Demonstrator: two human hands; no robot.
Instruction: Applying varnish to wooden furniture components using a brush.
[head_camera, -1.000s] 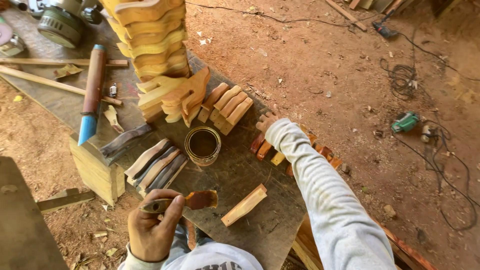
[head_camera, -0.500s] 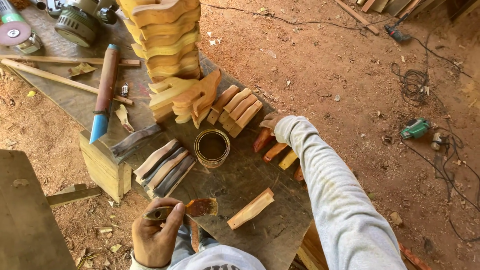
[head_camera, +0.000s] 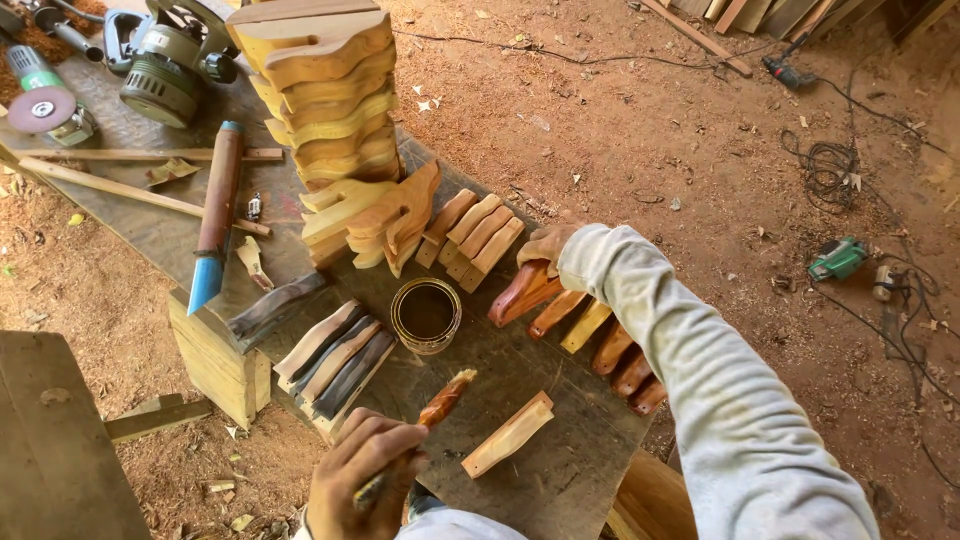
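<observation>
Two bare hands at work over a dark, stained desk (head_camera: 560, 470) set on red dirt. Left hand (head_camera: 362, 480) low in view, fingers clenched round the handle of a paintbrush (head_camera: 440, 402); its reddish-brown bristle end points up and right, toward a small round tin (head_camera: 426, 314) of dark liquid standing open mid-desk. Right hand (head_camera: 545, 247), grey sleeve, reaches out to the desk's far edge and rests on a freshly stained, red-brown wooden piece (head_camera: 522, 291); the fingers look to be closed over its upper end, though the sleeve hides part of the grip. More stained pieces (head_camera: 615, 350) lie in a row down that right edge, just beside the held one. One pale unstained block (head_camera: 508, 434) lies alone near the brush, apart from both hands. Left of the tin, several dark curved pieces (head_camera: 335, 362) lie side by side. Behind the tin, a fan of pale shaped blocks (head_camera: 475, 235) leans against a tall stack of yellow cut boards (head_camera: 325, 100). Far left: a long brown tool with blue tip (head_camera: 215, 215), thin wooden sticks (head_camera: 130, 190), a green power tool (head_camera: 165, 65). Another small green tool (head_camera: 838, 258) and coiled cable (head_camera: 830, 170) lie on the dirt to the right.
</observation>
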